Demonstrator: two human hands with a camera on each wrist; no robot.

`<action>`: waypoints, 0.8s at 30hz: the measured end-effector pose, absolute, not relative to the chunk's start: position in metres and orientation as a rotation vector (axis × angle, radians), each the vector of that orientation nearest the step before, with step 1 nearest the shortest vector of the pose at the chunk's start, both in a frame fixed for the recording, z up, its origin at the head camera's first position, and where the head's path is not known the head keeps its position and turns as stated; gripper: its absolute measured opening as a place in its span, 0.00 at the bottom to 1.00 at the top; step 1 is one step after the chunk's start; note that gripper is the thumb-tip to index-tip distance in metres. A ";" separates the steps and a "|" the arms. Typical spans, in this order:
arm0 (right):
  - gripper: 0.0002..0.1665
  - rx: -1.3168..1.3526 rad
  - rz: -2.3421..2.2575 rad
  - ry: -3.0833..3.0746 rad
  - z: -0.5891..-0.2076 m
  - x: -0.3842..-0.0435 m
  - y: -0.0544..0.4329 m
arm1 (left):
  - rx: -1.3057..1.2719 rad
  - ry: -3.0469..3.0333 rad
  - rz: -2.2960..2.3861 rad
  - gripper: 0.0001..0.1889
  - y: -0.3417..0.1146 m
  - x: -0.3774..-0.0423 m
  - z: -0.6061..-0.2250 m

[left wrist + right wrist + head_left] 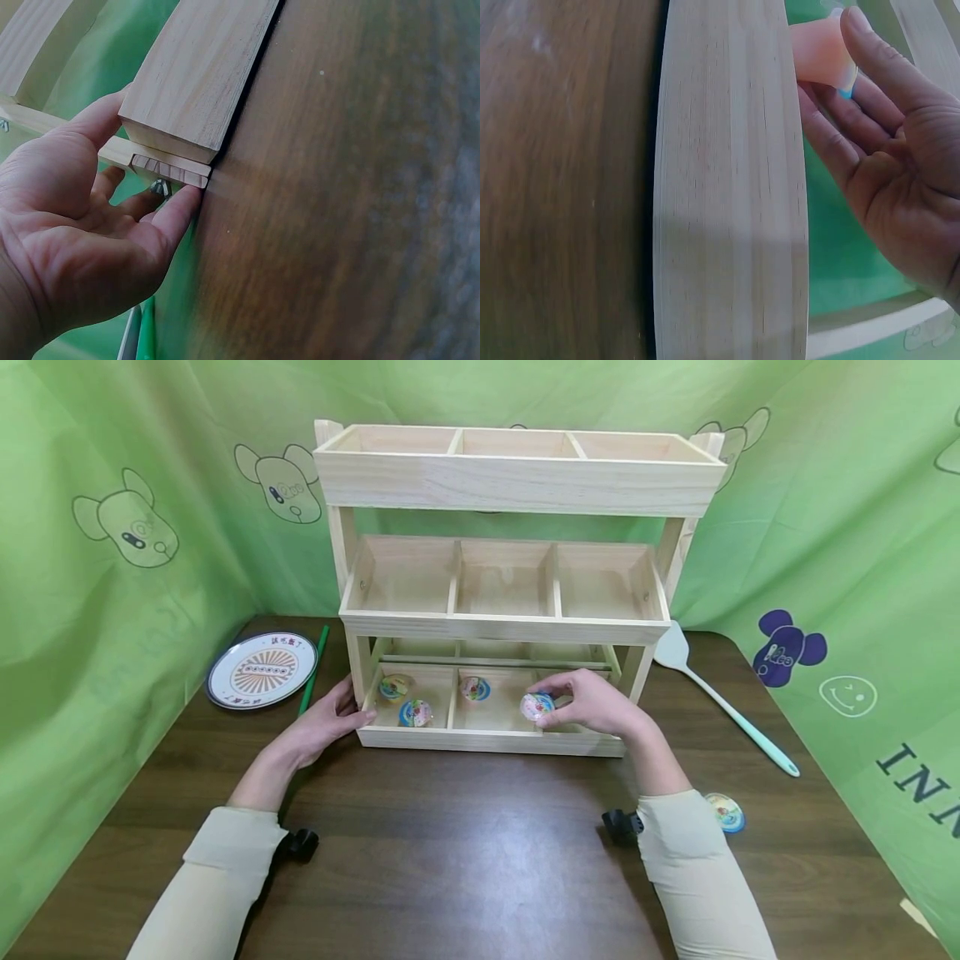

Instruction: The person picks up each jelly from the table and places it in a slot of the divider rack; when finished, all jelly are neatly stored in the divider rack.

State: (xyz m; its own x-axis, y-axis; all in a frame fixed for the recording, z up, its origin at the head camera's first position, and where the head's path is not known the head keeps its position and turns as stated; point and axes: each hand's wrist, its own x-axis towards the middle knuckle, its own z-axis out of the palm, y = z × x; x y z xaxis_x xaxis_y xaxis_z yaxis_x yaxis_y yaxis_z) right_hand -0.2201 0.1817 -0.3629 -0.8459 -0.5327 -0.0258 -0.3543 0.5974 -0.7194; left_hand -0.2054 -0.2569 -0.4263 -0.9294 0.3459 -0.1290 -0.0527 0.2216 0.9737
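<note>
My right hand [596,703] pinches a small jelly cup [537,706] between thumb and fingers, over the bottom tray near its middle-right divider. In the right wrist view, the jelly cup [823,51] shows a pink body and blue edge. Two jelly cups, one yellowish [393,687] and one pink [416,713], lie in the bottom tray's left compartment; another jelly cup [475,688] lies in the middle one. My left hand [324,724] holds the lower left corner of the wooden rack [487,742]. The left wrist view shows its fingers [176,217] around the rack's foot.
The rack's upper tray [517,485] and middle tray [510,625] each have three compartments. A round printed plate [262,670] and a green stick [313,670] lie left. A pale spatula [727,710] and another lidded cup [725,812] lie right, beside my sleeve.
</note>
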 end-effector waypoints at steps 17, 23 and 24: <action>0.27 -0.719 -1.036 2.648 -0.366 -0.225 0.158 | 0.274 2.178 1.766 0.50 -0.256 -0.205 -0.425; 0.28 -0.710 -1.028 2.620 -0.368 -0.225 0.152 | 0.286 2.163 1.781 0.50 -0.256 -0.205 -0.427; 0.28 -0.717 -1.022 2.620 -0.369 -0.226 0.152 | 0.288 2.163 1.782 0.50 -0.256 -0.205 -0.427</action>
State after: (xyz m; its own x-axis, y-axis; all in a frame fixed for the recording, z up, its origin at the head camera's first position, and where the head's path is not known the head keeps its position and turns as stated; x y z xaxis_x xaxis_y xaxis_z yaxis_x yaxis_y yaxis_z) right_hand -0.2255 0.1515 -0.3686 -0.8511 -0.5233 -0.0427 -0.3562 0.6351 -0.6854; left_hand -0.2047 -0.2564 -0.4267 -0.9275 0.3545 -0.1188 -0.0488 0.2003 0.9785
